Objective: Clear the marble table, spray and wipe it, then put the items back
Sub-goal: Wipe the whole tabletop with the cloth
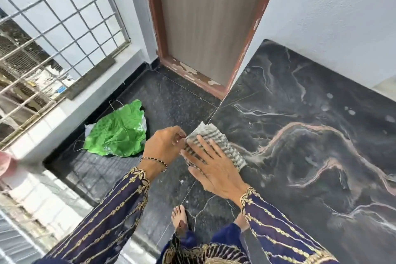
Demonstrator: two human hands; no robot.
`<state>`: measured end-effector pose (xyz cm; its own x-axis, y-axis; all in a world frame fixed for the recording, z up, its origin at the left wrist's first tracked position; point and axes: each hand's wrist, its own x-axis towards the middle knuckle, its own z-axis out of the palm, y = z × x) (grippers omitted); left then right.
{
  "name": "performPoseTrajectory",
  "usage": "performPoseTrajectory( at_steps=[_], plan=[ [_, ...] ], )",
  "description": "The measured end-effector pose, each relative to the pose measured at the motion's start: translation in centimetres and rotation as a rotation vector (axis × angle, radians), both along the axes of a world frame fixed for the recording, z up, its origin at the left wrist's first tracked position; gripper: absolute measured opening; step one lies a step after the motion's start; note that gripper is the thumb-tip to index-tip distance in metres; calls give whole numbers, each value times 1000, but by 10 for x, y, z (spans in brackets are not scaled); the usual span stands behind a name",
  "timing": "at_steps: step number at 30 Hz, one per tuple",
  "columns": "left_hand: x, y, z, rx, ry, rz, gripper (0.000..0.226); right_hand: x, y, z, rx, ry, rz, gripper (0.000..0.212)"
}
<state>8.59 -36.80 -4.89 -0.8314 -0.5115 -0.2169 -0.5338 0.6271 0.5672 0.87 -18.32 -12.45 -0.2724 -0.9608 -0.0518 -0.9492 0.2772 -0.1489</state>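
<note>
**Entry: wiping stage, marble table.**

- Striped cloth (222, 141): folded, grey and white, lying at the centre of the frame on the left edge of the marble table (310, 146).
- Right hand (214, 169): pressing flat on the cloth with fingers straight and spread, not curled round it.
- Left hand (165, 146): pinching the cloth's near-left corner between thumb and fingertips, with the rest of the hand hanging past the table edge.
- Spray droplets (349, 111): sitting unwiped at the right of the frame, well apart from the cloth.
- Green plastic bag (117, 133): lying crumpled on the floor (182, 100), left of centre (items for putting back are not showing anywhere on the tabletop).

**Risks, as judged:**
- The cloth is working right at the edge, so a stroke pushed leftward could be carrying it off the slab.
- The flat palm alone may be letting the folds slip or bunch.
- The far droplets could be drying into marks.
- Runoff may be wetting the floor beside a bare foot (180, 216).

**Writing:** pale lettering is showing on the bag, too creased to read. No brand is legible elsewhere.
</note>
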Motion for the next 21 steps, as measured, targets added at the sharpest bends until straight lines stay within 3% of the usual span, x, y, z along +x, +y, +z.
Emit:
performPoseTrajectory(
  at_steps=[5, 9, 13, 18, 21],
  plan=[
    [-9, 0, 4, 24, 25, -41, 11, -2, 65, 6, 60, 44, 162, 60],
    [-8, 3, 2, 52, 26, -35, 10, -17, 91, 16, 47, -110, -15, 58],
    [-4, 6, -6, 52, 8, -40, 10, -10, 54, 18, -94, -344, -258, 43],
    [-4, 9, -15, 25, 56, -33, 14, -4, 18, 3, -25, -31, -117, 53],
    [-10, 13, -20, 25, 106, -35, 18, -17, 17, -3, -13, -10, -16, 55]
  ],
)
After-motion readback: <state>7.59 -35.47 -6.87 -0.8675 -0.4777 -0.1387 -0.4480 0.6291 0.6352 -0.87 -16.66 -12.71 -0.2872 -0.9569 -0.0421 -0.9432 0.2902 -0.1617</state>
